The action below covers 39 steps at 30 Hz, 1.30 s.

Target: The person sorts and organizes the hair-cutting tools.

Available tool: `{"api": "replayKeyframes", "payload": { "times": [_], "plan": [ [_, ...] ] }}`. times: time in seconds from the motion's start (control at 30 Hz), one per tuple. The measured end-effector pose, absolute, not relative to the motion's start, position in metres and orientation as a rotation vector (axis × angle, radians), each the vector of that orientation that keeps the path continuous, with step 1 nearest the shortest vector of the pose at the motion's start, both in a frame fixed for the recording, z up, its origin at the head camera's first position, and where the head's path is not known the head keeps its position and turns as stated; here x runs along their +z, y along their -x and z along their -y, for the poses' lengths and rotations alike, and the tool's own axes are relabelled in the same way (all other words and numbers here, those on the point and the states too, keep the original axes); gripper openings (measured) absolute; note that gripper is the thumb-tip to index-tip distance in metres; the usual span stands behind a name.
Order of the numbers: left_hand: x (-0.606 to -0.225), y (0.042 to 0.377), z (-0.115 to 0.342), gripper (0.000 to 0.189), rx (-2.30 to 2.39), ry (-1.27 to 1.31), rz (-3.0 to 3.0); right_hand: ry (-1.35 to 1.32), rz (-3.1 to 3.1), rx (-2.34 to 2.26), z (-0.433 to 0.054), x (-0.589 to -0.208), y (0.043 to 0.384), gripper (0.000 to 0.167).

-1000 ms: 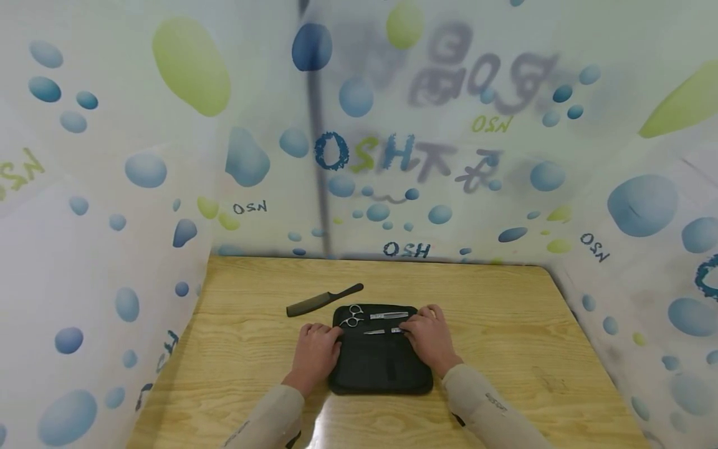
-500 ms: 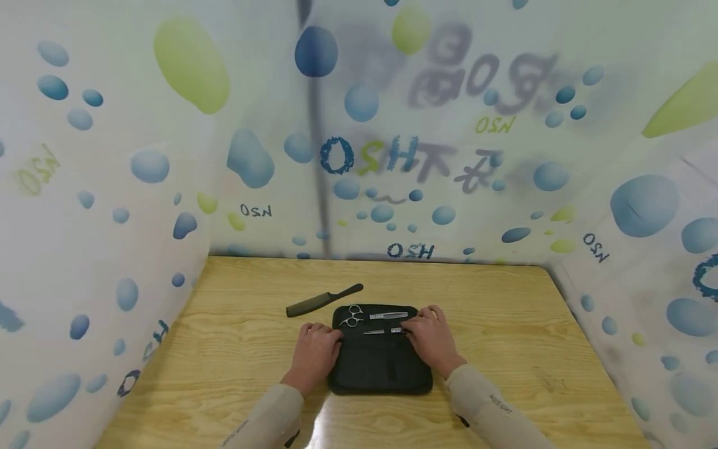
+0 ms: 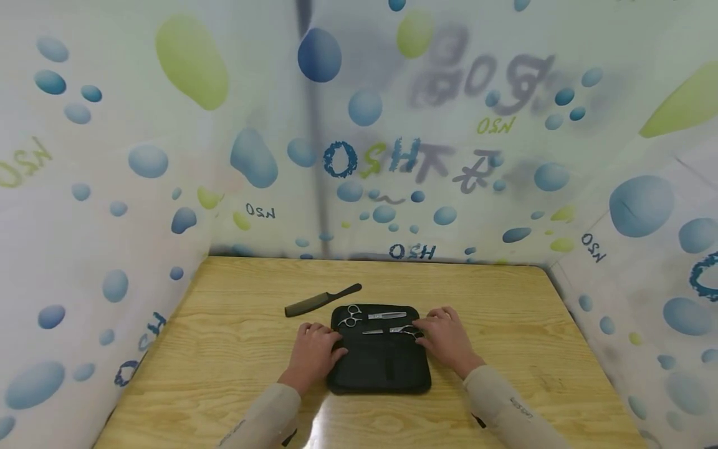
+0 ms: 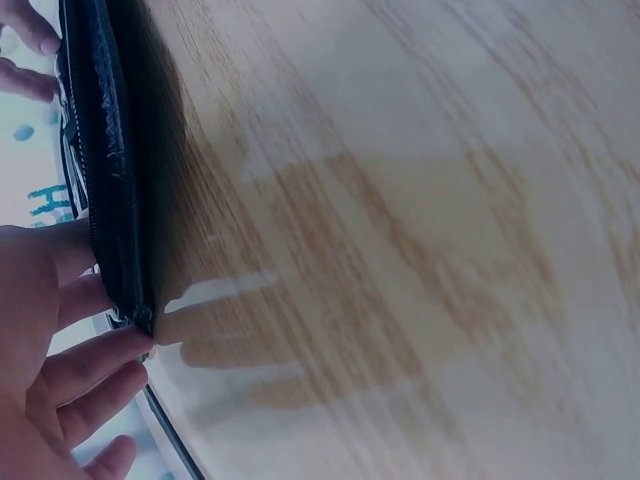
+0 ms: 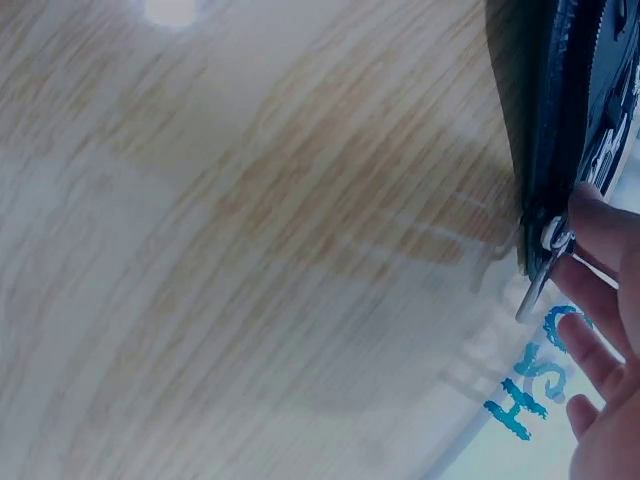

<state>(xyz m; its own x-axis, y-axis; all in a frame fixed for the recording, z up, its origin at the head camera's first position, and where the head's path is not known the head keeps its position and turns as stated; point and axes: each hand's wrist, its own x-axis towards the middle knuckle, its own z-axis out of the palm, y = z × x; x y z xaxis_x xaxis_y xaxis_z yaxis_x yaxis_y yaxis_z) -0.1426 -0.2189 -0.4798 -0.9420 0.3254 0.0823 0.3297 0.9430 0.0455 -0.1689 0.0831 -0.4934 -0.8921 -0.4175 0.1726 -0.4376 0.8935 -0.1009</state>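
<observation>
An open black zip case (image 3: 364, 371) lies on the table, seen edge-on in both wrist views. At its left edge is my left hand (image 3: 312, 354), some fingers over the rim and one at the corner (image 4: 150, 325). My right hand (image 3: 449, 337) is at the right edge, thumb and finger apart on either side of the ring handles of the scissors (image 3: 397, 329). Their blade tip (image 3: 373, 332) shows past a dark strap. Above them lie another pair of scissors, with ring handles (image 3: 352, 315) at the left and a toothed blade (image 3: 392, 315) at the right.
A dark comb (image 3: 308, 305) lies on the wood-grain table (image 3: 505, 324) beyond the case's left corner. White printed sheets (image 3: 269, 93) with blue and green spots enclose the table at the back and sides.
My right hand has drawn back to the right, uncovering the lower scissors' ring handles. My left thumb has come slightly further over the case. The scissors appear to keep their places.
</observation>
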Motion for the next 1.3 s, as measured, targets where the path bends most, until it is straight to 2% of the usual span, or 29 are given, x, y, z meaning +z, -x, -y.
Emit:
{"api": "replayKeyframes", "payload": {
  "times": [0.17,0.67,1.3],
  "plan": [
    [-0.480,0.143,0.219,0.033,-0.077,0.509,3.025,-0.671,2.928,0.211,-0.081,-0.492,0.168,0.028],
    [-0.477,0.141,0.218,0.033,-0.072,0.512,3.008,-0.672,2.854,0.231,-0.072,-0.497,0.170,0.026],
    [-0.483,0.141,0.219,0.033,-0.067,0.530,3.000,-0.713,2.872,0.266,-0.061,-0.498,0.171,0.032]
  ]
}}
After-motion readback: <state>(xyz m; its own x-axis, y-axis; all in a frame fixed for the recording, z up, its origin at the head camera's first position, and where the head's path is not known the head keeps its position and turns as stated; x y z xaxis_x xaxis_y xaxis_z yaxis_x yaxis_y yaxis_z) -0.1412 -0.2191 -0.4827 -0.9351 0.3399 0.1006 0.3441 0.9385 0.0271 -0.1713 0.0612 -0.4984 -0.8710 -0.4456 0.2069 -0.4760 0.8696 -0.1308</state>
